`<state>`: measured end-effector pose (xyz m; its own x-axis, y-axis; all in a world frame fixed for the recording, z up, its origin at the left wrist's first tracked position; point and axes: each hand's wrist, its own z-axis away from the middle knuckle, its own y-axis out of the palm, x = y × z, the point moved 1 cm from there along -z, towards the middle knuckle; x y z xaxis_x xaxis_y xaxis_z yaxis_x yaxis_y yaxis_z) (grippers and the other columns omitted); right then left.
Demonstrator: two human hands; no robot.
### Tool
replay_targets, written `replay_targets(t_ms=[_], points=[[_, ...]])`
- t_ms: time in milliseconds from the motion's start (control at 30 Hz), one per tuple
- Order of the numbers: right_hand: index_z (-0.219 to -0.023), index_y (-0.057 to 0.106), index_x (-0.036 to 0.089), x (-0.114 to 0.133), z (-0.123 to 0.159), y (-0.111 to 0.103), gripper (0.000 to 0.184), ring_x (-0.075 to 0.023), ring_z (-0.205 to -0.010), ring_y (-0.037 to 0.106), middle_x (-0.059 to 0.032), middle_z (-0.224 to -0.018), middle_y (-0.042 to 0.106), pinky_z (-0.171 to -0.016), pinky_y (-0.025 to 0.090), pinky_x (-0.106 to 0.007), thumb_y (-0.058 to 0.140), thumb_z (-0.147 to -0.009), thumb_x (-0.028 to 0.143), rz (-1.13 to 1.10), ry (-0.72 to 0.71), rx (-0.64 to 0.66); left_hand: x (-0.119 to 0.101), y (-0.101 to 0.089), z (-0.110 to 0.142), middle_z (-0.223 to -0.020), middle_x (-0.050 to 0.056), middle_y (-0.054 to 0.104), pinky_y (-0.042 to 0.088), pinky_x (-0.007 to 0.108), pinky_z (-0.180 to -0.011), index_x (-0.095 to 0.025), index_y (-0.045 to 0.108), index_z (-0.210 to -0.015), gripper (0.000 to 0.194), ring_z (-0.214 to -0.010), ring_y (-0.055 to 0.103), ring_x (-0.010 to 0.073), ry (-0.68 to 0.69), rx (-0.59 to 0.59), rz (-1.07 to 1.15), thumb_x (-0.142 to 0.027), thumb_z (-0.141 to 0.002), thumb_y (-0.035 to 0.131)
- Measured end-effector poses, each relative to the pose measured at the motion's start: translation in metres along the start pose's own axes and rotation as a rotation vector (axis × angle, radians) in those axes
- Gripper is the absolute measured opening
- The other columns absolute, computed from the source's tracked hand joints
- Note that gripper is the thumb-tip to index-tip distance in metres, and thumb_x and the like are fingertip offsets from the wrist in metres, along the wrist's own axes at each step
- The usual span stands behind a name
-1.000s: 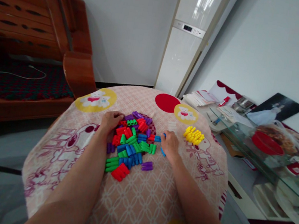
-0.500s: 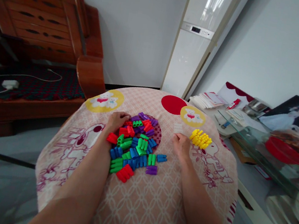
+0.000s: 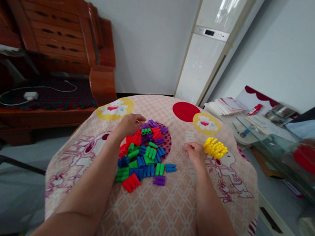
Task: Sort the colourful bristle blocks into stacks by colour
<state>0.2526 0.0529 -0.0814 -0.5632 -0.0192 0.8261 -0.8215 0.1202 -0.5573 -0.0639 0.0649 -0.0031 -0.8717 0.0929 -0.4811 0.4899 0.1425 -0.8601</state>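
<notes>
On a patterned tablecloth [image 3: 141, 219], blocks [image 3: 150, 153] lie heaped beside the left hand [image 3: 130, 125], fingers loosely bent; the right hand [image 3: 195, 153] curls near yellow pieces [image 3: 215, 148]. Whether either grips anything is unclear. Seemingly light and stiff, the blocks should suit a sideways pinch.

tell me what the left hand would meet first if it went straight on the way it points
Probably the purple pieces just right of the left hand; its height is unclear, so it might pass above them.
</notes>
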Motion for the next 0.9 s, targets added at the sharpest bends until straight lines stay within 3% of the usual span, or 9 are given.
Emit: replay_targets(t_ms=[200, 300, 433, 700, 900], points=[[-0.079, 0.072, 0.017, 0.000, 0.001, -0.004, 0.023, -0.0103, -0.050, 0.058, -0.0015, -0.067, 0.070, -0.047, 0.043, -0.019, 0.057, -0.078, 0.033, -0.166, 0.059, 0.059, -0.036, 0.030, -0.001, -0.123, 0.011, 0.070, 0.047, 0.033, -0.101, -0.018, 0.069, -0.122, 0.041, -0.113, 0.064, 0.0250, 0.246, 0.066, -0.152, -0.021, -0.090, 0.044], [-0.080, 0.072, 0.018, -0.004, 0.000, -0.002, 0.022, -0.0107, -0.050, 0.058, -0.0009, -0.066, 0.070, -0.047, 0.043, -0.019, 0.057, -0.078, 0.034, -0.189, 0.027, 0.023, -0.038, 0.051, -0.005, -0.126, 0.013, 0.068, 0.045, 0.035, -0.104, -0.017, 0.067, -0.126, 0.046, -0.117, 0.063, 0.0251, 0.199, 0.066, -0.175, -0.012, -0.088, 0.040], [-0.080, 0.072, 0.018, -0.007, 0.000, 0.000, 0.023, -0.0116, -0.051, 0.060, -0.0011, -0.067, 0.070, -0.047, 0.044, -0.020, 0.056, -0.079, 0.035, -0.177, 0.001, 0.023, -0.029, 0.066, -0.010, -0.122, 0.009, 0.071, 0.044, 0.037, -0.107, -0.021, 0.070, -0.120, 0.042, -0.118, 0.062, 0.0263, 0.182, 0.086, -0.114, -0.013, -0.083, 0.052], [-0.078, 0.071, 0.018, -0.003, 0.001, -0.001, 0.025, -0.0130, -0.051, 0.059, -0.0005, -0.065, 0.069, -0.052, 0.045, -0.023, 0.055, -0.079, 0.037, -0.122, -0.027, 0.007, -0.031, 0.050, -0.002, -0.115, 0.007, 0.074, 0.048, 0.034, -0.101, -0.021, 0.073, -0.114, 0.040, -0.109, 0.066, 0.0261, 0.209, 0.062, 0.020, -0.016, -0.077, 0.060], [-0.084, 0.074, 0.017, 0.007, 0.007, 0.004, 0.029, -0.0154, -0.057, 0.061, -0.0023, -0.068, 0.069, -0.057, 0.047, -0.026, 0.054, -0.080, 0.038, -0.068, -0.093, -0.035, -0.042, 0.041, 0.000, -0.105, 0.004, 0.076, 0.053, 0.031, -0.089, -0.020, 0.073, -0.111, 0.034, -0.094, 0.070, 0.0214, 0.236, 0.117, 0.325, -0.025, -0.082, 0.057]])
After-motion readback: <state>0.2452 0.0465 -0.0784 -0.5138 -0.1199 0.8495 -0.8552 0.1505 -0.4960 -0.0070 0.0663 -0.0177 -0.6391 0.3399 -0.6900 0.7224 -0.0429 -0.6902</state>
